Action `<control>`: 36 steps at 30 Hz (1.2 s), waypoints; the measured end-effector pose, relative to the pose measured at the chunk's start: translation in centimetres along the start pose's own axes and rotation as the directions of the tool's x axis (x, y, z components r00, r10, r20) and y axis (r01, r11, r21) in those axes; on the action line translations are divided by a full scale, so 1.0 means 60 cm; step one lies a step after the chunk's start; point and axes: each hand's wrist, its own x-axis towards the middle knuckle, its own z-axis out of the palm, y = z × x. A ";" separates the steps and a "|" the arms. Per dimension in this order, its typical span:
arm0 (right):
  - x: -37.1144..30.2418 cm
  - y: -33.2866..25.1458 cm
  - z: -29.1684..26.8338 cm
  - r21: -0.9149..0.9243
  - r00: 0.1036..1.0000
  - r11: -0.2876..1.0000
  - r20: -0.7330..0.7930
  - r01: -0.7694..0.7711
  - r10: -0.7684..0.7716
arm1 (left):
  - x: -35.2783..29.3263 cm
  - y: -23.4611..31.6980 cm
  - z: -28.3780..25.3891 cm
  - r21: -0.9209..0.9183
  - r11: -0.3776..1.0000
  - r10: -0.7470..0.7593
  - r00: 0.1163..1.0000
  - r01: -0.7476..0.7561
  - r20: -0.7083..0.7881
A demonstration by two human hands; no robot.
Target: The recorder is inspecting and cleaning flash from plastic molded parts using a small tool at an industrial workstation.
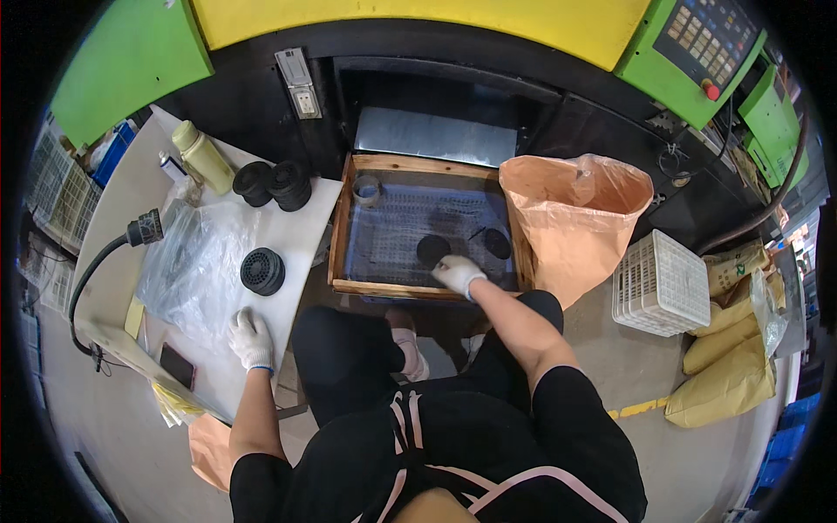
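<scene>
My right hand (458, 275), in a white glove, reaches into a wooden-framed tray (418, 166). Its fingers are closed at the lower edge of a black round slotted disc (433, 250); the fingertips are partly hidden. A second black disc (497, 243) lies at the tray's right side. My left hand (251, 340), also gloved, rests on the white table with its fingers stretched out, beside a clear plastic bag (196, 270). Just beyond it sits a small stack of black discs (262, 271). Two more stacks, a left one (253, 183) and a right one (289, 186), stand farther back.
A roll of tape (367, 190) lies in the tray's far left corner. An orange plastic-lined bag (575, 218) stands against its right side, near a white crate (663, 283). The white table (301, 235) holds a bottle (202, 155), a phone (177, 366) and a gooseneck lamp (144, 228).
</scene>
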 end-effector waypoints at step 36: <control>-0.224 -0.300 -0.216 0.022 0.686 0.741 -0.397 0.671 -0.610 | -0.038 0.449 -0.162 -0.750 0.552 0.693 0.700 -0.364 0.170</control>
